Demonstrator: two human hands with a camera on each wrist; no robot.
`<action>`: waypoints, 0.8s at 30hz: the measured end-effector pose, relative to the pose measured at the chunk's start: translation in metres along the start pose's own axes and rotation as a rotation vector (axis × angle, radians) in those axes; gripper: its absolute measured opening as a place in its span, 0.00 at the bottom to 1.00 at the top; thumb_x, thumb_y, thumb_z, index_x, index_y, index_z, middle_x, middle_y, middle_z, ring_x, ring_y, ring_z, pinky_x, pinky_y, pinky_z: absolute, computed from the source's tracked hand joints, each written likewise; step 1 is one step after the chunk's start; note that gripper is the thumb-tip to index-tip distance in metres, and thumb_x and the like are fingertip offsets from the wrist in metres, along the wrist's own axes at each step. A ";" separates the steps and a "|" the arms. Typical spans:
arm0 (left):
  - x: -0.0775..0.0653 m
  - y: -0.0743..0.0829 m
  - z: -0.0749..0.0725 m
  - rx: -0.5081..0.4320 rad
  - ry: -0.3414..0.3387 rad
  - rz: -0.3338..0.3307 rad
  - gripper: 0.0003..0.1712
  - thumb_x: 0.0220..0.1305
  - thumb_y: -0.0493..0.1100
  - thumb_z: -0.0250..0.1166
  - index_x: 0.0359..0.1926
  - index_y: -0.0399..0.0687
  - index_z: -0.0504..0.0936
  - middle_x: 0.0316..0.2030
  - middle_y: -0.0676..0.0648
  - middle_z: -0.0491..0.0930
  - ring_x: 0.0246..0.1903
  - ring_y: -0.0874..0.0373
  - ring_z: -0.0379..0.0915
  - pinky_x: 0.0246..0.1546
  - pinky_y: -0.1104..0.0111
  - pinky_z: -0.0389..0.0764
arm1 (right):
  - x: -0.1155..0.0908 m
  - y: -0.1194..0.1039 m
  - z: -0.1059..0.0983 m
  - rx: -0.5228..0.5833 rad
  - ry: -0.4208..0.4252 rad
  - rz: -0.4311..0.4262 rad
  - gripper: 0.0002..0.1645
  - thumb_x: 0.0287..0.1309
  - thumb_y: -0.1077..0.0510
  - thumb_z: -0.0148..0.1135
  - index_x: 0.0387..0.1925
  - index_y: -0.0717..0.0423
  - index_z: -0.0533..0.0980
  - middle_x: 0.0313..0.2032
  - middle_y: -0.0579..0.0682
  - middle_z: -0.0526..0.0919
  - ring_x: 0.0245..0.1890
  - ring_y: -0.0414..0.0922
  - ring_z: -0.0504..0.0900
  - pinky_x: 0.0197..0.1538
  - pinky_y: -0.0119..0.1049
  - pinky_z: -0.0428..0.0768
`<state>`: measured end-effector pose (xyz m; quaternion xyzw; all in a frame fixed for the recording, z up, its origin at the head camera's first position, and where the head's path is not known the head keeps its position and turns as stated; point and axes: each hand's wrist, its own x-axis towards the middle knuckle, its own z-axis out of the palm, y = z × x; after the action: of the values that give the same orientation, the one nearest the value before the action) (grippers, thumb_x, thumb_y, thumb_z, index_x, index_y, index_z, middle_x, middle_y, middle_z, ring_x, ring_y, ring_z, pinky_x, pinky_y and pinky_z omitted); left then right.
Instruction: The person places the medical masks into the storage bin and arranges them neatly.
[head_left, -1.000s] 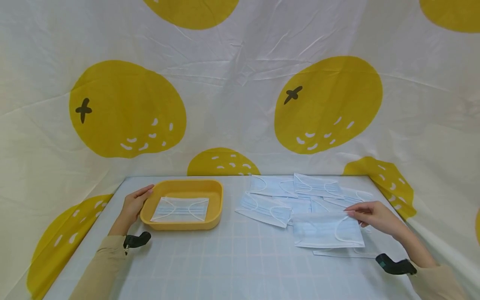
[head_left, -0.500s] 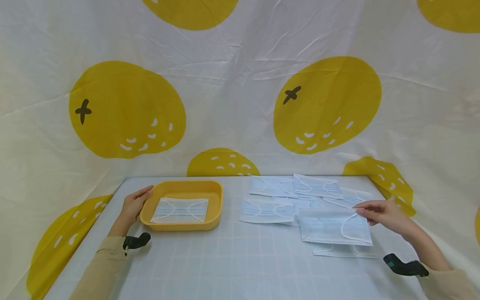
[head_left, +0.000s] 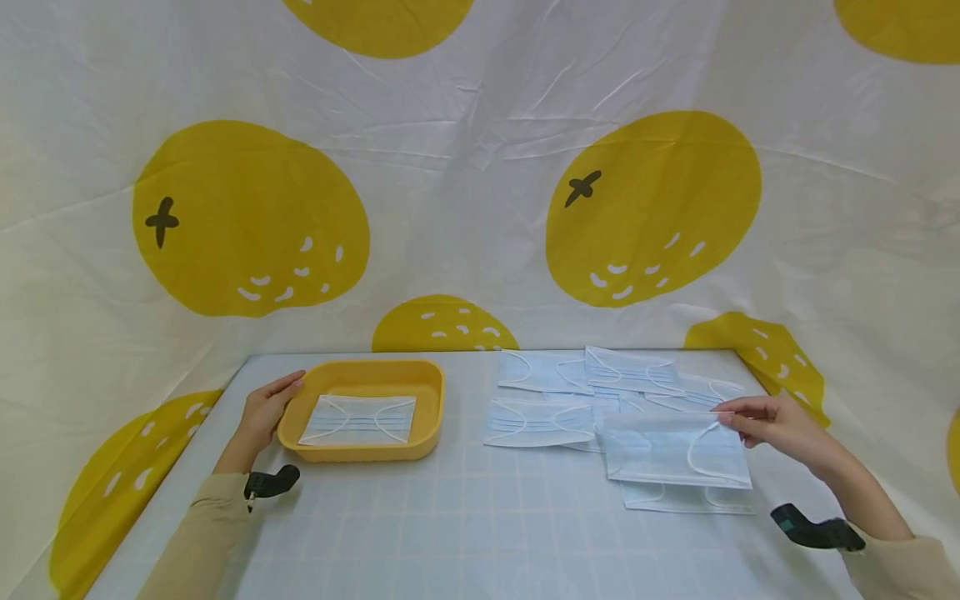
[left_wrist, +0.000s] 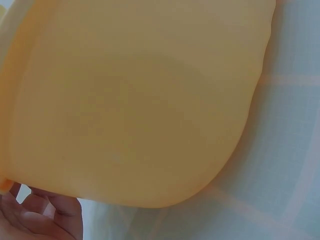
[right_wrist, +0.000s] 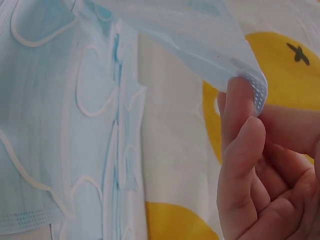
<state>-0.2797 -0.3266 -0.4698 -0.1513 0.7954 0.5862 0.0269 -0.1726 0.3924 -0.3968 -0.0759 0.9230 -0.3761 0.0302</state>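
My right hand pinches the upper right corner of a light blue face mask and holds it raised over other masks. In the right wrist view the thumb and fingers meet at the dotted corner of that mask. At the left, my left hand grips the side of a yellow tray by its rim. One mask lies flat in the tray, ear loops up. The left wrist view is filled by the tray's outer wall, with part of the hand under the rim.
Several more masks overlap on the right half of the table, among them a back-left mask, a back-right mask and a front-left mask. Another mask lies partly under the raised one. A fruit-print curtain hangs behind the table.
My right hand has drawn the pinched mask rightward and slightly back. The front-left mask has turned straighter and lies a little farther right. My left hand and the tray stay in place.
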 end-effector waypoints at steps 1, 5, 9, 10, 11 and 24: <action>0.000 0.000 0.000 -0.003 0.000 -0.002 0.35 0.71 0.57 0.52 0.71 0.45 0.61 0.73 0.42 0.56 0.71 0.49 0.54 0.60 0.72 0.70 | 0.000 0.001 0.001 0.000 -0.002 0.019 0.22 0.66 0.55 0.57 0.51 0.71 0.76 0.30 0.35 0.83 0.26 0.41 0.76 0.33 0.27 0.82; 0.000 0.001 0.001 -0.012 0.003 -0.009 0.35 0.70 0.58 0.53 0.71 0.45 0.61 0.73 0.42 0.56 0.71 0.49 0.54 0.62 0.70 0.69 | 0.002 0.011 0.007 0.009 -0.045 0.126 0.27 0.67 0.50 0.56 0.54 0.71 0.74 0.33 0.43 0.85 0.27 0.41 0.76 0.35 0.27 0.82; 0.000 0.002 0.001 -0.019 0.003 -0.010 0.35 0.70 0.57 0.53 0.71 0.45 0.61 0.73 0.42 0.56 0.71 0.50 0.54 0.64 0.69 0.67 | 0.004 0.024 0.017 0.024 -0.092 0.245 0.31 0.67 0.46 0.55 0.56 0.72 0.72 0.35 0.49 0.85 0.29 0.43 0.76 0.35 0.28 0.82; 0.000 0.002 0.001 -0.020 0.002 -0.008 0.35 0.70 0.57 0.52 0.71 0.45 0.60 0.73 0.42 0.55 0.71 0.50 0.53 0.64 0.68 0.67 | 0.004 0.027 0.019 0.024 -0.094 0.267 0.32 0.67 0.46 0.56 0.56 0.72 0.72 0.36 0.50 0.85 0.29 0.43 0.76 0.34 0.28 0.82; 0.000 0.002 0.002 -0.022 0.002 -0.011 0.35 0.70 0.57 0.52 0.71 0.45 0.60 0.73 0.43 0.56 0.71 0.50 0.53 0.64 0.69 0.67 | 0.004 0.030 0.022 0.020 -0.096 0.275 0.32 0.67 0.46 0.55 0.56 0.72 0.72 0.36 0.51 0.85 0.29 0.44 0.76 0.34 0.29 0.82; 0.000 0.003 0.002 -0.026 0.008 -0.022 0.33 0.72 0.55 0.51 0.71 0.45 0.60 0.73 0.43 0.55 0.72 0.49 0.52 0.68 0.61 0.62 | -0.002 0.052 0.037 -0.039 -0.014 0.308 0.30 0.68 0.47 0.54 0.55 0.71 0.73 0.27 0.47 0.80 0.25 0.43 0.74 0.30 0.27 0.78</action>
<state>-0.2811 -0.3235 -0.4677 -0.1627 0.7861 0.5956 0.0285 -0.1724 0.4042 -0.4599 0.0635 0.9306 -0.3483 0.0926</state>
